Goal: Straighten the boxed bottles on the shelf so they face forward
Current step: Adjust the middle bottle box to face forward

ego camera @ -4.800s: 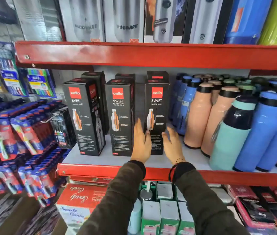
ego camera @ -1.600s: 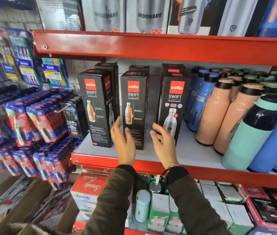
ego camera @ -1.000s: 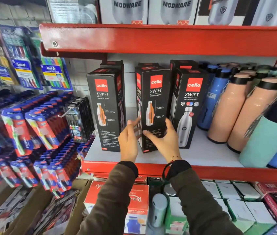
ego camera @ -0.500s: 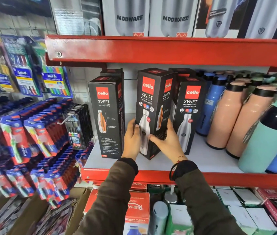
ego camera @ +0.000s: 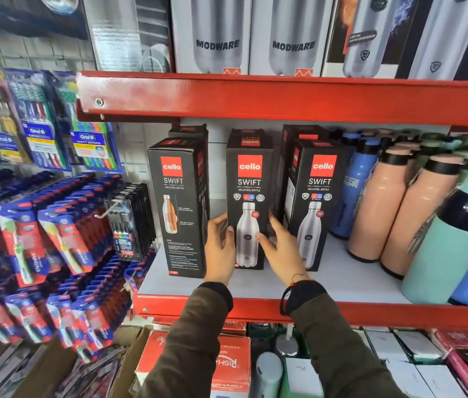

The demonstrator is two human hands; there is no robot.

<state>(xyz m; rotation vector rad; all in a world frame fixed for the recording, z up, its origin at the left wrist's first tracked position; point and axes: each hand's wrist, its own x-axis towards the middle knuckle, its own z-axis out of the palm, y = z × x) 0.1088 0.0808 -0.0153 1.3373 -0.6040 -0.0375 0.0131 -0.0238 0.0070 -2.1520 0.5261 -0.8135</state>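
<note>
Three tall black cardboard bottle boxes with red "cello" logos, upright in a front row on the pale board of the red metal shelf (ego camera: 341,280), more black boxes standing behind them. Middle box (ego camera: 248,202) square to the front, silver bottle picture facing outward, clasped low down between two hands. Left hand (ego camera: 221,251) against the box's left edge, thumb on the front face, fingers hidden behind the side. Right hand (ego camera: 283,248) pressed to the right edge, thumb lying across the lower front, fingers reaching into the gap beside the right box (ego camera: 314,208). Both hands closed on the middle box; dark olive sleeves with black cuffs, a thin red thread at the right wrist. Right box also showing its silver-bottle face, turned slightly so that a narrow side panel shows on its left. Left box (ego camera: 178,208) showing a different panel, a small orange-and-silver bottle with blocks of fine print, and angled so that its right side is visible. Just right of the boxes, unboxed blue, peach and mint bottles (ego camera: 376,202) with dark caps, crowded together. Above, grey-and-white "MODWARE" cartons (ego camera: 255,35) on the upper shelf. To the left, hanging toothbrush packs (ego camera: 43,228) in blue and red card
</note>
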